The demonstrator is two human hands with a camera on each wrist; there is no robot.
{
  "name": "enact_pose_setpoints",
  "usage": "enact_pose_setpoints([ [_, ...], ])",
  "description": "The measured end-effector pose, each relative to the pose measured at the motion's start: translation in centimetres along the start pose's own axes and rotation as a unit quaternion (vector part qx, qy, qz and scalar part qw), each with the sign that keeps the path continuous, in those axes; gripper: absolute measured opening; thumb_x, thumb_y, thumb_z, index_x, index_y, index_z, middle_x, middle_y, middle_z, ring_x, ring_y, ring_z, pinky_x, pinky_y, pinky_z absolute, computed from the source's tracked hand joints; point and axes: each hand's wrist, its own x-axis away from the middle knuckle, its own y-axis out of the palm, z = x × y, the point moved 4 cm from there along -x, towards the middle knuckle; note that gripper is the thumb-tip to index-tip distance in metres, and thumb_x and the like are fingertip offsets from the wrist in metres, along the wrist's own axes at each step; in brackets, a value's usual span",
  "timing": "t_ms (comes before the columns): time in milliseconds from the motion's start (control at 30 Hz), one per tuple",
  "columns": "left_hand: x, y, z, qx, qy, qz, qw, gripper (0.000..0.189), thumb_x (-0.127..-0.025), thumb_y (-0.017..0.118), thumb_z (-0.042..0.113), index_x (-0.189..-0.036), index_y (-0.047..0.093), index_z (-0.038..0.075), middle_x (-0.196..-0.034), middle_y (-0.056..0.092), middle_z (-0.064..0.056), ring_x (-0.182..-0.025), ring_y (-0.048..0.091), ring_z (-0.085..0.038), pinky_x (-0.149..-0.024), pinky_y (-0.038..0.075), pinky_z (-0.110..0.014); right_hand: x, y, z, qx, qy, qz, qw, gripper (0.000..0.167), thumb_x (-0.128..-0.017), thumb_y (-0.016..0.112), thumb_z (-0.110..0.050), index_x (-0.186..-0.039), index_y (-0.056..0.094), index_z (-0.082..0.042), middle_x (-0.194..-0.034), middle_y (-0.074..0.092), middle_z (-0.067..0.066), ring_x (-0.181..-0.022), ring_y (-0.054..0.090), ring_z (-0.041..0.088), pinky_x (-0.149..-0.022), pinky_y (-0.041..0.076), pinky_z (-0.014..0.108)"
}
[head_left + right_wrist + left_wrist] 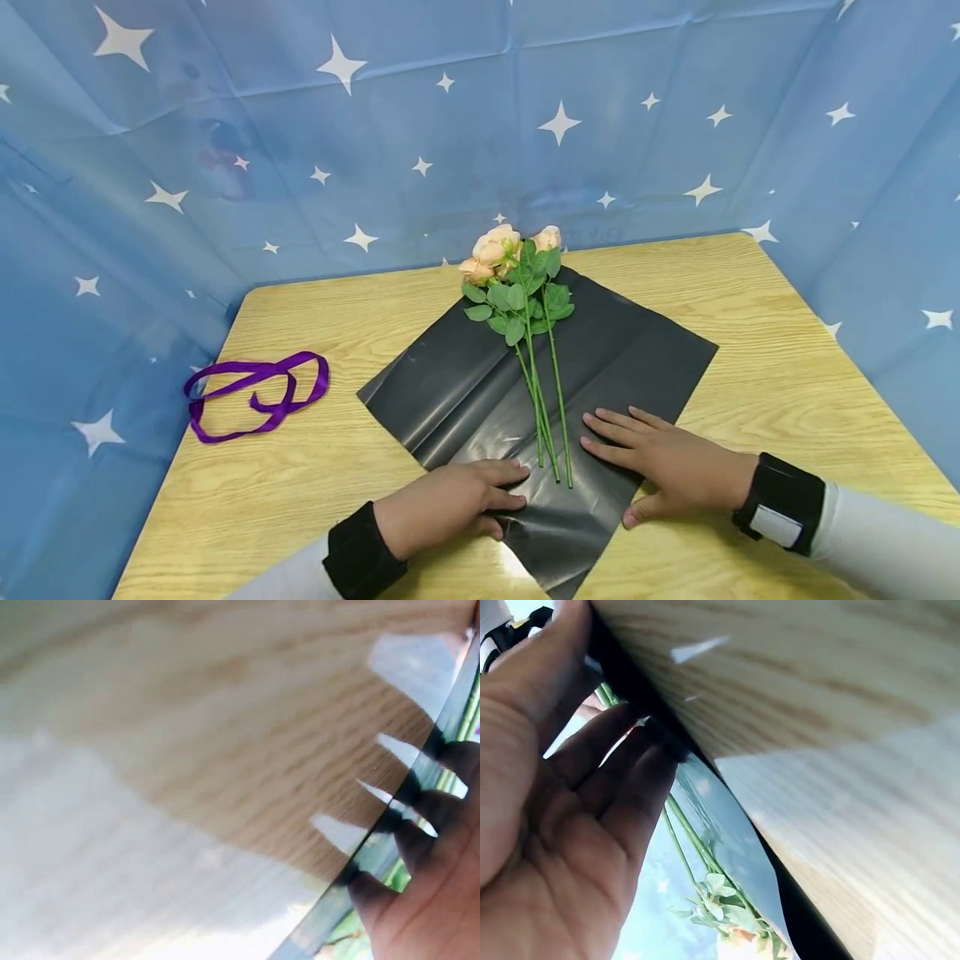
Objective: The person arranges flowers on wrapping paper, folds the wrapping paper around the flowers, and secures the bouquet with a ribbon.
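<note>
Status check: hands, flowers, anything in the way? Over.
Left hand, right hand touching black sheet, flanking stems. Flowers lying on it, unwrapped. Ribbon apart, left of sheet; nothing seen in the way.

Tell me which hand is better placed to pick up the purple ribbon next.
Probably the left hand: it is nearer the purple ribbon, which lies to its left. The right hand is farther off, across the rose stems, at the edge of the black wrapping paper.

1. Your black sheet [622, 350] looks smooth and glossy, like plastic film.
2. Your tabletop [345, 325] shows wood grain with a slight sheen.
3. Your purple ribbon [323, 377] looks like satiny cloth.
4. Your backdrop [637, 50] looks like creased, matt fabric.
</note>
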Motion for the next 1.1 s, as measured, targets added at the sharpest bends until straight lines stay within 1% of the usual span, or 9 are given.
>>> enact_pose_setpoints([
  [100, -0.3, -0.2, -0.2, -0.002, -0.016, 0.025, 0.9996, 0.021, -0.097, 0.073, 0.026, -0.114, 0.079, 0.015, -0.145, 0.065, -0.001, -0.139, 0.057, -0.013, -0.114, 0.046, -0.025, 0.2, 0.2, -0.2, 0.026, -0.023, 0.008, 0.9993, 0.099, -0.086, 0.055, -0.079, -0.164, 0.034, -0.023, -0.171, 0.031, 0.009, -0.156, 0.032, 0.032, -0.126, 0.002, 0.033],
  [167, -0.5, -0.5, -0.3, 0.001, -0.03, 0.041, 0.9987, 0.013, -0.1, 0.071, 0.021, -0.109, 0.079, 0.015, -0.139, 0.069, -0.001, -0.132, 0.062, -0.011, -0.11, 0.049, -0.024, 0.3, 0.3, -0.2, 0.047, -0.033, 0.022, 0.9981, 0.099, -0.086, 0.057, -0.078, -0.164, 0.034, -0.021, -0.17, 0.033, 0.009, -0.154, 0.034, 0.033, -0.124, 0.001, 0.029],
  [300, -0.7, -1.0, -0.6, 0.036, -0.045, 0.066, 0.9961, 0.019, -0.105, 0.064, 0.021, -0.117, 0.076, 0.012, -0.126, 0.074, 0.001, -0.118, 0.069, -0.008, -0.101, 0.054, -0.023, 0.3, 0.2, -0.4, 0.091, -0.046, 0.049, 0.9936, 0.08, -0.096, 0.07, -0.052, -0.162, 0.039, -0.02, -0.166, 0.041, 0.007, -0.15, 0.042, 0.032, -0.121, 0.029, 0.042],
  [400, -0.7, -1.2, -0.7, 0.064, -0.041, 0.074, 0.9944, 0.025, -0.106, 0.062, 0.028, -0.122, 0.074, 0.012, -0.124, 0.075, 0.002, -0.116, 0.07, -0.009, -0.1, 0.055, -0.025, 0.1, 0.0, -0.6, 0.113, -0.064, 0.073, 0.9888, 0.07, -0.091, 0.073, -0.019, -0.156, 0.049, -0.018, -0.159, 0.051, 0.006, -0.143, 0.052, 0.032, -0.109, 0.048, 0.05],
  [500, -0.4, -1.2, -0.6, 0.066, -0.044, 0.047, 0.9957, 0.049, -0.1, 0.069, 0.044, -0.136, 0.067, 0.011, -0.14, 0.067, 0.0, -0.131, 0.063, -0.013, -0.11, 0.051, -0.03, -0.1, -0.5, -0.7, 0.095, -0.074, 0.084, 0.9892, 0.066, -0.086, 0.069, -0.003, -0.15, 0.057, -0.016, -0.152, 0.059, 0.005, -0.138, 0.058, 0.031, -0.105, 0.053, 0.051],
  [633, 0.1, -0.8, -0.3, 0.023, -0.044, -0.004, 0.9987, 0.096, -0.082, 0.08, 0.061, -0.157, 0.046, 0.011, -0.163, 0.046, -0.004, -0.151, 0.043, -0.02, -0.121, 0.04, -0.035, 0.1, -1.3, -0.5, 0.036, -0.06, 0.09, 0.9935, 0.058, -0.092, 0.061, 0.003, -0.146, 0.06, -0.015, -0.145, 0.065, 0.001, -0.133, 0.063, 0.028, -0.102, 0.055, 0.049],
  [700, 0.2, -0.5, 0.0, -0.014, -0.033, -0.013, 0.9993, 0.095, -0.083, 0.084, 0.053, -0.159, 0.043, 0.011, -0.165, 0.043, -0.005, -0.153, 0.04, -0.02, -0.122, 0.039, -0.034, 0.3, -1.7, -0.5, 0.016, -0.056, 0.095, 0.9938, 0.054, -0.095, 0.06, 0.003, -0.146, 0.061, -0.016, -0.142, 0.067, 0.001, -0.13, 0.065, 0.026, -0.1, 0.057, 0.047],
  [867, 0.4, -0.6, 0.7, -0.063, -0.017, -0.001, 0.9979, 0.053, -0.095, 0.072, 0.013, -0.147, 0.06, 0.013, -0.154, 0.057, 0.0, -0.145, 0.051, -0.011, -0.117, 0.043, -0.027, 0.8, -1.9, -0.3, 0.0, -0.067, 0.092, 0.9936, 0.051, -0.097, 0.061, 0.002, -0.143, 0.063, -0.02, -0.14, 0.068, -0.002, -0.127, 0.066, 0.021, -0.099, 0.057, 0.043],
  [1100, 0.8, -1.2, 0.5, 0.056, -0.055, -0.021, 0.9967, 0.046, -0.099, 0.057, 0.003, -0.141, 0.066, 0.019, -0.142, 0.066, 0.009, -0.132, 0.06, -0.004, -0.111, 0.048, -0.025, 1.8, -1.4, -0.2, -0.024, -0.127, 0.077, 0.9886, 0.057, -0.091, 0.064, 0.005, -0.14, 0.064, -0.024, -0.141, 0.067, -0.005, -0.13, 0.064, 0.02, -0.1, 0.057, 0.042],
])
